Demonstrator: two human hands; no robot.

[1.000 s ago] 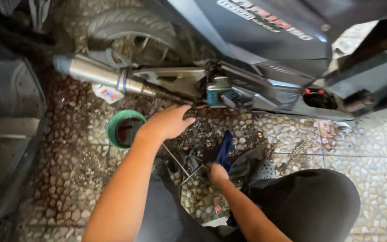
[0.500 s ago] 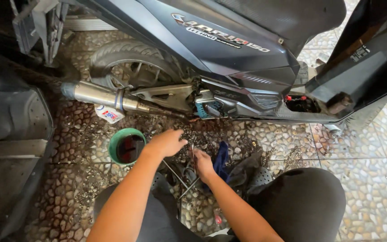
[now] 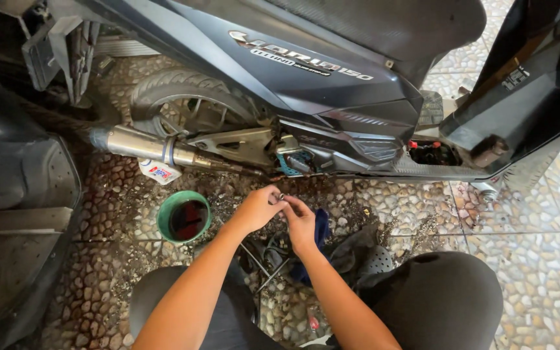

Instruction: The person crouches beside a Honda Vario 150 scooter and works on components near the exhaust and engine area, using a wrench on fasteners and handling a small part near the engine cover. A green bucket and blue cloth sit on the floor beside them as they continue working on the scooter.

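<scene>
A small dark metal part (image 3: 282, 196), maybe a bolt or nut, is pinched between the fingertips of both hands, low down in front of the scooter (image 3: 306, 78). It is too small for its kind to be told for sure. The left hand (image 3: 258, 209) is curled, with its thumb and first fingers closed on the little part, and the right hand (image 3: 301, 220) is brought up against it, its fingertips closed on the same part from the other side. The part is most likely held with two hands because it is tiny and would be dropped easily. It is held close to the open underside of the scooter, just below the blue engine piece (image 3: 293, 162), so that little reaching is needed. A green bowl (image 3: 183, 217) with dark liquid inside, probably old oil, is set on the pebble floor (image 3: 390, 207) just left of the hands, under the silver exhaust pipe (image 3: 150, 146), where drips can be caught. A small white bottle (image 3: 159, 172) is laid on its side under the pipe, near the bowl. A blue rag (image 3: 321, 227) and some thin metal tools (image 3: 264, 262) are kept on the floor right under the hands, between the knees, so they can be picked up quickly. The back wheel (image 3: 183, 104) is seen behind the pipe. Part of another dark vehicle (image 3: 14, 194) is seen at the left edge, well apart from the hands.
</scene>
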